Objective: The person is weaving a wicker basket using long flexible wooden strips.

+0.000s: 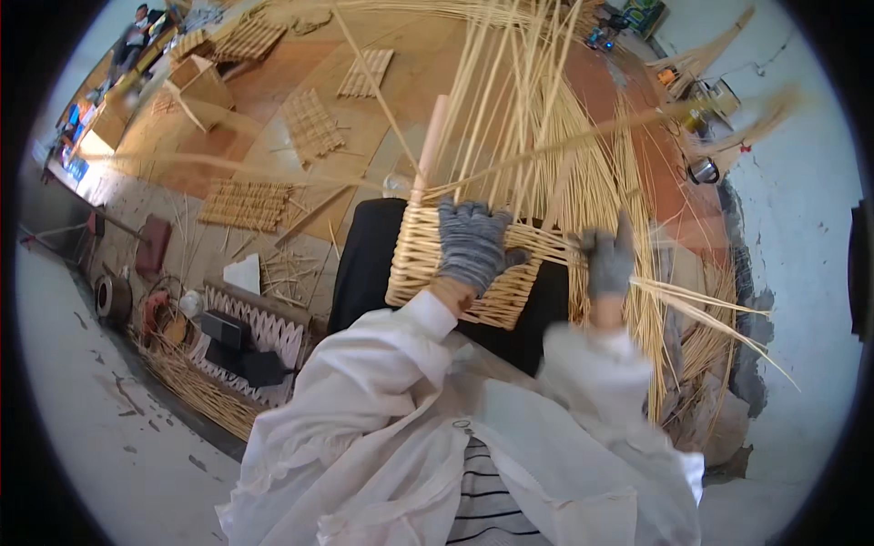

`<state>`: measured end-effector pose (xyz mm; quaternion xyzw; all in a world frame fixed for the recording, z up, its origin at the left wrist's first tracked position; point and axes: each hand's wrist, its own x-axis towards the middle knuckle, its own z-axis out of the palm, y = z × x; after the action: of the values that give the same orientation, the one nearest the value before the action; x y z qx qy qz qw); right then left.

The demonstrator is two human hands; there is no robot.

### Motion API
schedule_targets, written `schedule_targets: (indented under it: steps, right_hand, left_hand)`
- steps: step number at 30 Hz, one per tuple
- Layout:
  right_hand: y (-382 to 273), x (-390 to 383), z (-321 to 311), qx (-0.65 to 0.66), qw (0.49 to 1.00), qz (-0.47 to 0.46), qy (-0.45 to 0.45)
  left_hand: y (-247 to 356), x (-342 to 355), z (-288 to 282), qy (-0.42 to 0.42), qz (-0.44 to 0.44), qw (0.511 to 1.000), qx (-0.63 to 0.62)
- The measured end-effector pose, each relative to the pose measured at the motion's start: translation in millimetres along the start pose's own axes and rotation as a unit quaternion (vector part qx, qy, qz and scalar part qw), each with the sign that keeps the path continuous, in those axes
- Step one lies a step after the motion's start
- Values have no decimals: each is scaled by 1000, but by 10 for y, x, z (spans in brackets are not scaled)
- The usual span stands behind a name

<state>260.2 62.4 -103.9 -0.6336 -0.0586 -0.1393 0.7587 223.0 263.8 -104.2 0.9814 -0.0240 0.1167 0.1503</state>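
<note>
A partly woven wicker panel rests across my lap on dark cloth, with long upright stakes rising from its far edge. A pinkish wooden rod stands along its left side. My left hand, in a grey knit glove, holds the panel's upper edge, its fingers curling among the stakes and its thumb out to the right. My right hand, gloved alike and slightly blurred, closes around wicker strands drawn rightward from the weave. Their loose ends stick out beyond that hand.
Loose long wicker rods lie in a heap ahead and to the right. Finished woven panels are spread over the floor at left. A low seat with black pads stands at lower left. A metal cup is near the right wall.
</note>
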Motion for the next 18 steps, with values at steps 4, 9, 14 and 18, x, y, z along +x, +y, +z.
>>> schedule_targets:
  steps: [4,9,14,18]
  right_hand:
    - [-727,-254,125,-116,982,140,-55]
    - [-384,95,1275,-424,759,-319,-377]
    - [692,835,1988,-683,407,-166,-584]
    - [1022,1045,2160,-725,298,-132,-607]
  left_hand:
    - [-211,-173,26,218,95,962,-131]
    - [-823,-342,-29,306,29,923,-231]
    - [-863,-293,18,314,34,915,-253]
    - [-1027,-291,103,252,-27,858,-447]
